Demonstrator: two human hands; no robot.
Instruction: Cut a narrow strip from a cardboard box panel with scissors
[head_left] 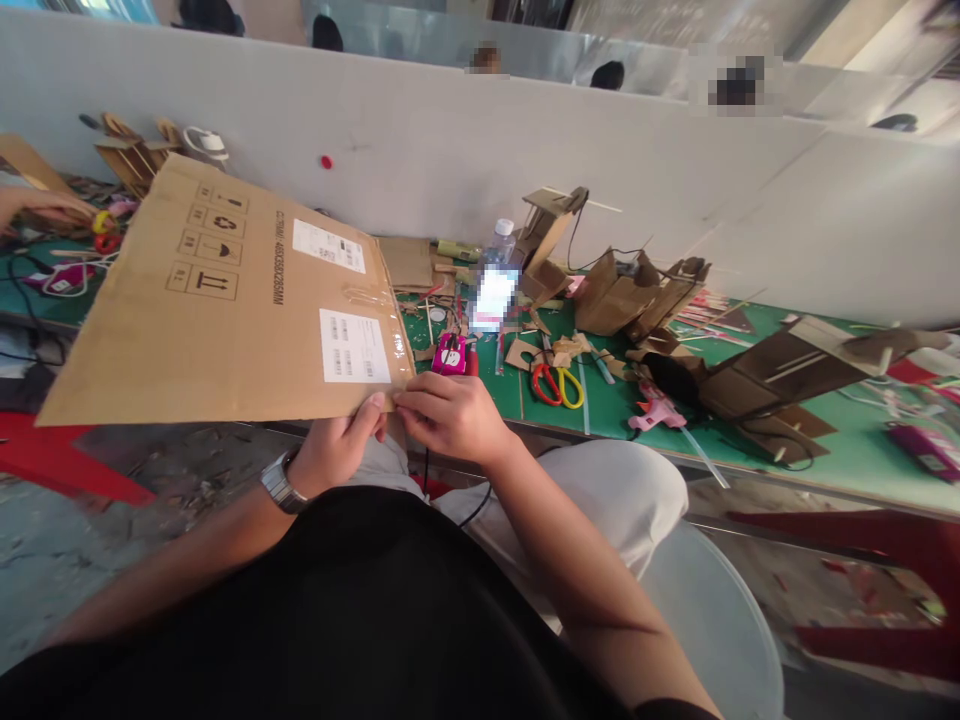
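A large flat sheet of brown cardboard, printed with handling symbols and bearing white labels, is held up over the table's near edge. My left hand, with a metal watch on the wrist, pinches its near right corner from below. My right hand is closed on the same corner from the right, fingers curled at the sheet's edge.
The green table carries red and yellow scissors, a pink glue gun, a pink tool, a water bottle and several cardboard models. A white partition runs behind. Another person's hand shows at far left.
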